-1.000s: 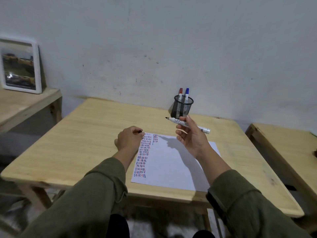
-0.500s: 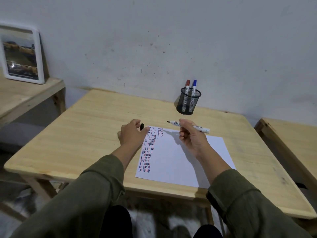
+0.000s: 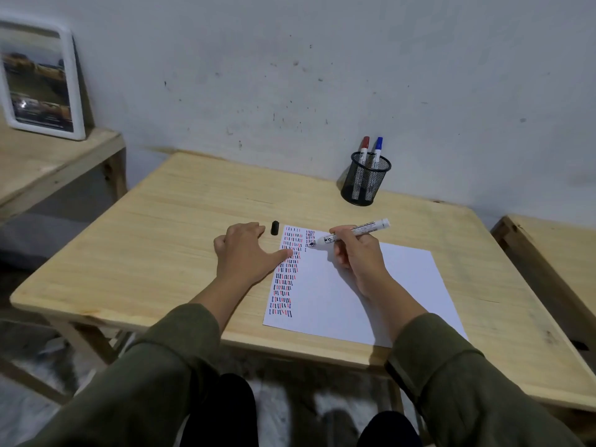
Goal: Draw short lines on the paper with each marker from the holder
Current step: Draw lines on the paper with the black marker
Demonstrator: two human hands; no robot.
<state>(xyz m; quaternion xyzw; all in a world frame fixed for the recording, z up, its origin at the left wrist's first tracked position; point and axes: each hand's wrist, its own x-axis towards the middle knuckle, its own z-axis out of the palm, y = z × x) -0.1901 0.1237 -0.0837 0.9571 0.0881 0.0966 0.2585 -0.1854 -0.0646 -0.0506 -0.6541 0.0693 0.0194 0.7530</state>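
A white sheet of paper (image 3: 371,285) lies on the wooden table (image 3: 180,227), its left side filled with rows of short red, blue and black lines. My right hand (image 3: 358,256) grips an uncapped white marker (image 3: 358,232), its black tip touching the paper near the top of the second column. My left hand (image 3: 245,253) rests flat on the table, fingers spread, thumb on the paper's left edge. A black cap (image 3: 274,228) lies just beyond the left hand. A black mesh holder (image 3: 366,182) at the back holds a red marker (image 3: 364,146) and a blue marker (image 3: 378,148).
A framed picture (image 3: 38,82) leans on the wall on a side table (image 3: 48,162) at the left. Another wooden table (image 3: 554,253) stands at the right. The wall runs close behind the holder.
My left hand has let go of the black cap, which now lies on the table, and opened flat. My right hand has lowered the marker until its tip meets the paper.
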